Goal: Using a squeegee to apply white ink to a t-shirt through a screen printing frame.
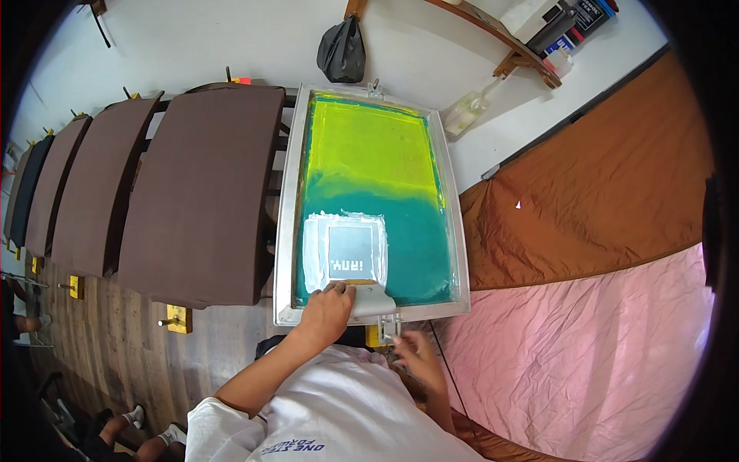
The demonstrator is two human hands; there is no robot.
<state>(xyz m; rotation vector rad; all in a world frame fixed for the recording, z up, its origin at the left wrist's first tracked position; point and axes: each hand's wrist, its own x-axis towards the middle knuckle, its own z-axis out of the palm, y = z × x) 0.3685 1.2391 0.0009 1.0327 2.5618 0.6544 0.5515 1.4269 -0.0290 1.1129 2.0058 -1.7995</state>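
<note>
L hand (326, 312) sits on the squeegee (368, 300), fingers (336, 289) curled over its top edge and grasping it; the tool lies across the near end of the screen (369, 165), just past the fingertips and touching them. R hand (416, 356) is lower, off the near corner of the frame (285, 231), fingers half bent by a small metal clamp (389, 326) that sticks out under the frame edge; can't tell if they pinch it or only touch it. Directly ahead of the L fingers, touching the squeegee blade, is a pale whitish ink patch (344, 250) w/ a grey square stencil in its middle. Beyond that the mesh runs teal, then yellow-green at the far end. Frame is silver metal, flat over a platen. To the left of the L fingers, well apart, a row of brown pallets (204, 192) fans out, each on a wooden arm w/ yellow block ends. To the right of the R fingers, near, a pink cloth (585, 354) lies crumpled, w/ a brown cloth (585, 185) beyond it. Far ahead, past the frame's top, a black bag (342, 51) hangs on the white wall, and a wood shelf (508, 42) w/ boxes sits up right. Person wears a white tee (339, 416).
</note>
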